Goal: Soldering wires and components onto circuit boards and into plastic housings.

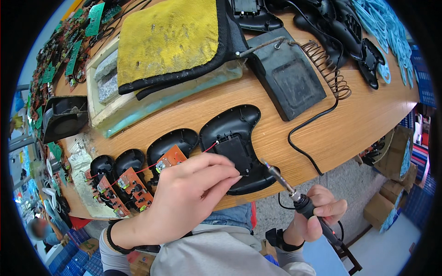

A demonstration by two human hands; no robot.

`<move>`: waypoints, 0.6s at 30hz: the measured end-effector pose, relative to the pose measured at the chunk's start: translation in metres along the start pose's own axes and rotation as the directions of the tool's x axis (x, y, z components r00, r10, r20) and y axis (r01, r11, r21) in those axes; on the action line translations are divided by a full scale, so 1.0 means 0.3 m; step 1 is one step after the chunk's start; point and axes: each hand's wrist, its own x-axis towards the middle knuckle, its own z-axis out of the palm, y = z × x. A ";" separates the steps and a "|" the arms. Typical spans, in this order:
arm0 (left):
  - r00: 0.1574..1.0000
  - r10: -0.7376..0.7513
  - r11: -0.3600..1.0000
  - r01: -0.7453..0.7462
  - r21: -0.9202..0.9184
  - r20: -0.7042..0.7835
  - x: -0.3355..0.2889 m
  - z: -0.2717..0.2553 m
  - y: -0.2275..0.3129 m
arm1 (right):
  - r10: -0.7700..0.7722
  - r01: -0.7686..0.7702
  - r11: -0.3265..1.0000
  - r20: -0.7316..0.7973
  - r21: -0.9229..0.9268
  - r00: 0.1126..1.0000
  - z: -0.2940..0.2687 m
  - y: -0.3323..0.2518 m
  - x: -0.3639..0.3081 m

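Note:
My right hand (320,211) is wrapped round a soldering iron (294,194), whose tip points up and left toward a black controller half-shell (230,122). The tip is apart from the shell. Over the shell's lower left side, my left hand (193,191) has thumb and fingers pinched together beside a black battery box (234,154). Whatever is in that pinch is hidden. A thin red wire (212,146) runs to the box's upper left corner. Left of it, an orange-brown circuit board (171,158) lies on another black shell (168,138), partly covered by my left hand.
Two more shells with orange-brown boards (138,189) sit farther left. Behind are a yellow cloth (168,41) on a box, a black iron stand (299,78) with a coil holder (324,69), and a cable (292,138). Green boards (73,57) and a small fan (64,119) lie left.

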 end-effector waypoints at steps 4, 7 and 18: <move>0.995 0.082 0.984 -0.071 0.165 -0.064 0.005 0.032 -0.003 | 0.046 -0.041 0.998 0.119 -0.044 0.992 -0.026 -0.020 -0.012; 0.993 0.114 0.972 -0.107 0.208 -0.022 0.005 0.039 -0.016 | 0.109 -0.096 0.992 0.175 -0.077 0.979 -0.042 -0.024 -0.022; 0.989 0.145 0.964 -0.150 0.221 0.041 0.020 0.045 -0.025 | 0.104 -0.080 0.989 0.202 -0.125 0.974 -0.040 -0.019 -0.023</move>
